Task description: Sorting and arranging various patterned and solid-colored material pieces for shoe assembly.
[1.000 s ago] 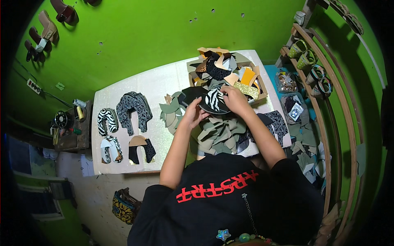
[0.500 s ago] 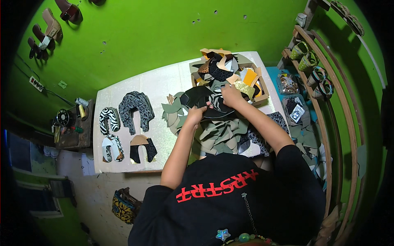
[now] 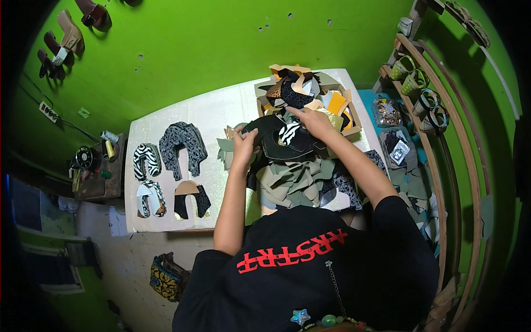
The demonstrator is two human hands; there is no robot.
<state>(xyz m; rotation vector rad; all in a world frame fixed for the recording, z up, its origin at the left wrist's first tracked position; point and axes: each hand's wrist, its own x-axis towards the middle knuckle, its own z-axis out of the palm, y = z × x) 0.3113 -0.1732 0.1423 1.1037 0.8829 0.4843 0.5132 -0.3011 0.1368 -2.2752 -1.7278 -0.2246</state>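
On the table's right half lies a heap of shoe-upper cutouts and scraps. My left hand (image 3: 243, 143) is closed on the edge of a dark cutout piece (image 3: 253, 128) at the heap's left side. My right hand (image 3: 316, 123) reaches over the heap with a finger stretched out, beside a black patterned scrap (image 3: 296, 98). Between the hands sits a zebra-striped piece (image 3: 290, 133) on a larger black piece (image 3: 290, 150). Below these spreads a pile of olive-green scraps (image 3: 293, 180). The right hand's other fingers are partly hidden.
Stacked arch-shaped cutouts stand left on the white table (image 3: 224, 205): zebra (image 3: 147, 160), grey-black (image 3: 182, 146), and mixed ones. A cardboard box (image 3: 354, 131) of scraps is behind the heap. A wooden rack (image 3: 470, 155) with sandals stands right; a small side table (image 3: 102, 185) stands left.
My left hand has moved left and slightly up, with a dark piece in its fingers. My right hand has shifted up toward the box, its finger now stretched out. The zebra piece shows more fully.
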